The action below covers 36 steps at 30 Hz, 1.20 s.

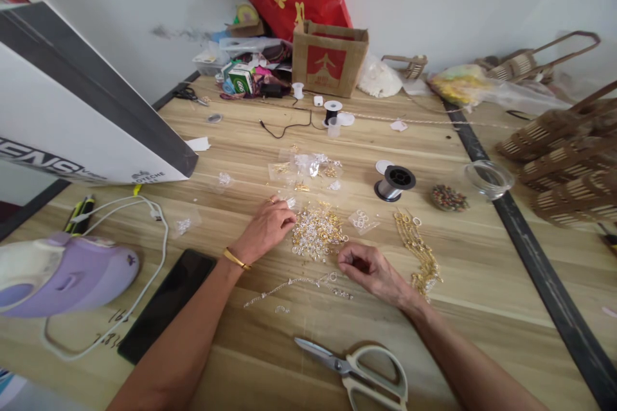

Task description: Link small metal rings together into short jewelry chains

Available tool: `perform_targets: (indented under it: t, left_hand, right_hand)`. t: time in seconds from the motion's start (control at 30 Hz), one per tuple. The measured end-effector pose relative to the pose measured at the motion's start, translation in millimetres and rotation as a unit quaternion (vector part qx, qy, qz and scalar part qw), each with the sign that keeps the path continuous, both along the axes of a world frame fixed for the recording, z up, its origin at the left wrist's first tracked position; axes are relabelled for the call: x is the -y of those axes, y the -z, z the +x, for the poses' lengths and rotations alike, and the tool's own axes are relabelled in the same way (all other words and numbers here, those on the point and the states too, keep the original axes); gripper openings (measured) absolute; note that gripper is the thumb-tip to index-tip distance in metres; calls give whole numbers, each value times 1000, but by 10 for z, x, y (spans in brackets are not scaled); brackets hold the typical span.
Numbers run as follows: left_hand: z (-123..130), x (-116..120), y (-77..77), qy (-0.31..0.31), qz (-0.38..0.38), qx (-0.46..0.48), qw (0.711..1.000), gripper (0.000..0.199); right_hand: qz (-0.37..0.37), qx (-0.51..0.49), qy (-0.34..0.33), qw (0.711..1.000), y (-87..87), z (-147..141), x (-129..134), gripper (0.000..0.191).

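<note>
A pile of small gold and clear beads or charms (318, 231) lies on the wooden table. At its left edge is my left hand (267, 225), fingers curled and pressed together; whatever they may hold is hidden. My right hand (371, 270) rests at the pile's lower right, with thumb and forefinger closed in a pinch; anything between them is too small to make out. Just below the pile, a silver chain (289, 282) stretches across the table, with a few tiny silver pieces (282, 309) under it. Gold chains (417, 250) lie to the right of my right hand.
Scissors (342, 365) lie in front, between my forearms. A black phone (166, 305) is left of my left arm, near a purple device (72, 276) and white cable. Beyond the pile are small plastic bags (308, 167) and a wire spool (395, 183). A glass jar (489, 180) stands right.
</note>
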State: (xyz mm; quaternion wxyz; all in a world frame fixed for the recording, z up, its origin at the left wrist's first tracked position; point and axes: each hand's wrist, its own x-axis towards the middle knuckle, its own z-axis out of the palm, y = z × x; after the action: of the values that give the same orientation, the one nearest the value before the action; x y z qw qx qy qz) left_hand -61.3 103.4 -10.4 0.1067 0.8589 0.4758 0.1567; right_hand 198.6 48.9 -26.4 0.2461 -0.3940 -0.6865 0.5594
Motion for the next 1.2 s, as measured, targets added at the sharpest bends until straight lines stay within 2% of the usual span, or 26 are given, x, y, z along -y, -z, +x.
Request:
perform_targets:
  t: [0.2,0.37,0.63,0.97,1.2]
  left_hand:
    - [51,21,31,6,-23,20,1000,10]
    - [74,25,-5,21,-28,61,998,10]
    - [13,-13,-60,-30,3,153,988,12]
    - [22,-1,-72,-30,-18,157,987,12]
    - [76,15,29,-15,-20,107,994,5]
  right_hand:
    - [2,5,1,1000,3,-4,-1,19]
    - [4,3,4,1000,-10,-8,3,18]
    - [5,-4,6,1000,-12,-12,9,18]
    - [2,1,4,1000,-20,-10,7,18]
    - [13,4,3,1000,15,-2,6,15]
